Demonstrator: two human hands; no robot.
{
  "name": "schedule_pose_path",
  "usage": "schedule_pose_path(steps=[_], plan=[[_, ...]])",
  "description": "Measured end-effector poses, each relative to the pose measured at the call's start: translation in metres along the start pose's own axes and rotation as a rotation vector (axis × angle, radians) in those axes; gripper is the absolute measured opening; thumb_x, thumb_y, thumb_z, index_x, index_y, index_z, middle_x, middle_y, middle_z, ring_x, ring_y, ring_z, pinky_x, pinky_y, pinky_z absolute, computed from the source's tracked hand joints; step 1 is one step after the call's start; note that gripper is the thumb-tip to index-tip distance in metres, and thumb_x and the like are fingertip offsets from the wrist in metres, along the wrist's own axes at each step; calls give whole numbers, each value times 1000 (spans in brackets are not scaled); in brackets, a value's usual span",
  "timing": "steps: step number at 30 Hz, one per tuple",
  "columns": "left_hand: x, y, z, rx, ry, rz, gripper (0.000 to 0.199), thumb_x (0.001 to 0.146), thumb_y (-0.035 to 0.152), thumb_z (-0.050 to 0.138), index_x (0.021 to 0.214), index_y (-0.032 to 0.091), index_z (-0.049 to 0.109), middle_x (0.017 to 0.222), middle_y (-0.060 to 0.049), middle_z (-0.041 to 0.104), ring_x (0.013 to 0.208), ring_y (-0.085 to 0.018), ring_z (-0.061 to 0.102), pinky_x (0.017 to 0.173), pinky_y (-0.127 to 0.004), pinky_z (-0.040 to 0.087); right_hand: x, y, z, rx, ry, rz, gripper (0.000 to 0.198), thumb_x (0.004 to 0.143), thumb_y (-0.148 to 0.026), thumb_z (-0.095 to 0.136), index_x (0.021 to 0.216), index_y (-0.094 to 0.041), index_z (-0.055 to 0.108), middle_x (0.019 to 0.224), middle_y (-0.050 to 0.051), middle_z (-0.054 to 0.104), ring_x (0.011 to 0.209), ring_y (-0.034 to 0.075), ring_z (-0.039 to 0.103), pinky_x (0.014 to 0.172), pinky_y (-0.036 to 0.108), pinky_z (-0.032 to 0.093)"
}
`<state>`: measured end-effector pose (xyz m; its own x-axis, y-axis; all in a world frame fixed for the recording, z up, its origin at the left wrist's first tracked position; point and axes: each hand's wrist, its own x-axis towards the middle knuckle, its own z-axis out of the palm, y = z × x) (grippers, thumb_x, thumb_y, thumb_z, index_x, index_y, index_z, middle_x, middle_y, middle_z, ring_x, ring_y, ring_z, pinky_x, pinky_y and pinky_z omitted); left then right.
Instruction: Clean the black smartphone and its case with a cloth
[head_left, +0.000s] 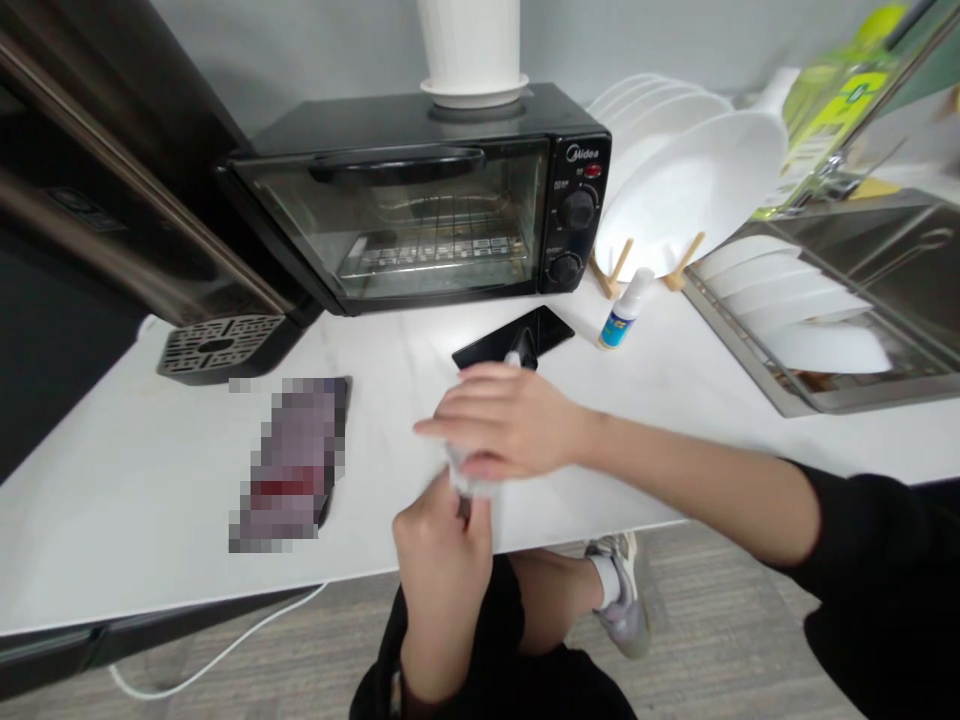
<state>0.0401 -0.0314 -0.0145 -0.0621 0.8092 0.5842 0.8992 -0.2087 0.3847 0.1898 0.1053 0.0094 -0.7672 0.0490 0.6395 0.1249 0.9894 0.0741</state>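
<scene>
Near the counter's front edge my two hands meet. My left hand [442, 555] is closed, thumb up, around a small dark item that is mostly hidden. Above it, my right hand [517, 420] is bent over a whitish, tissue-like wad [469, 480], its fingers pressed together and pointing left. A small white tip shows beyond the right hand's knuckles. Just behind the hands a black phone [551, 328] lies flat on the counter. A small white spray bottle [619, 325] with a blue and yellow label stands to its right.
A black toaster oven [420, 230] with a white pot [472, 50] on top stands at the back. White plates [690, 190] fill a wooden rack beside it; more dishes [795, 300] sit in the sink. A pixelated slab [292, 465] and a drip tray [217, 345] are at left.
</scene>
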Motion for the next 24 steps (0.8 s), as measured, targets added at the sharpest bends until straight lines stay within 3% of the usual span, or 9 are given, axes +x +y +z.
schedule_pose_path(steps=[2,4,5,8,9,14,16,19,24], plan=[[0,1,0,-20,-27,-42,25,101,28,58,87,15,73,55,-1,66,46,-15,62,50,-25,37,-2,5,-2,-27,21,209,48,111,-41,30,120,-17,70,113,7,78,109,21,70,112,42,44],[0,1,0,-31,-36,-28,22,102,26,57,97,13,74,60,-2,70,51,-15,66,52,-24,39,-1,3,-2,-26,58,307,48,111,-36,28,109,-18,71,108,7,79,106,21,70,112,43,44],[0,1,-1,-20,-26,3,24,102,25,55,92,13,74,60,-3,70,50,-16,66,51,-24,39,1,-1,-1,-17,73,275,47,111,-36,28,108,-18,71,106,6,79,105,20,70,112,42,43],[-1,0,-2,29,17,67,38,99,23,50,64,18,63,51,-4,63,43,-16,59,46,-28,34,5,-10,2,50,-10,-66,47,111,-42,30,116,-19,70,103,2,78,98,16,68,101,32,48],[-1,0,-2,25,13,51,39,99,24,51,63,18,63,50,-3,62,42,-16,59,46,-28,34,4,-8,2,38,-23,-79,46,111,-41,31,118,-19,70,103,2,78,97,16,68,98,31,49],[-2,1,-2,-81,-70,-77,23,102,28,58,107,15,76,63,-1,71,49,-13,64,52,-23,40,-2,6,1,-25,82,399,53,111,-34,24,98,-18,72,91,6,77,90,20,69,95,39,48],[-1,-1,-1,-73,-50,-35,26,101,27,55,90,15,76,58,-2,69,46,-14,61,50,-25,38,1,-2,5,12,110,276,47,111,-33,28,99,-21,72,94,2,77,95,18,68,110,39,42],[0,-4,0,-67,-22,-10,37,98,27,53,65,19,65,49,-2,62,42,-14,56,46,-26,35,4,-7,12,67,-17,-68,43,111,-35,30,107,-23,71,91,-1,76,86,15,65,95,32,48],[9,6,-4,-221,-37,-224,28,99,35,60,84,17,75,63,-1,72,54,-14,65,57,-23,44,-6,22,2,207,97,389,51,111,-43,30,94,-18,71,88,7,77,83,20,69,87,38,46]])
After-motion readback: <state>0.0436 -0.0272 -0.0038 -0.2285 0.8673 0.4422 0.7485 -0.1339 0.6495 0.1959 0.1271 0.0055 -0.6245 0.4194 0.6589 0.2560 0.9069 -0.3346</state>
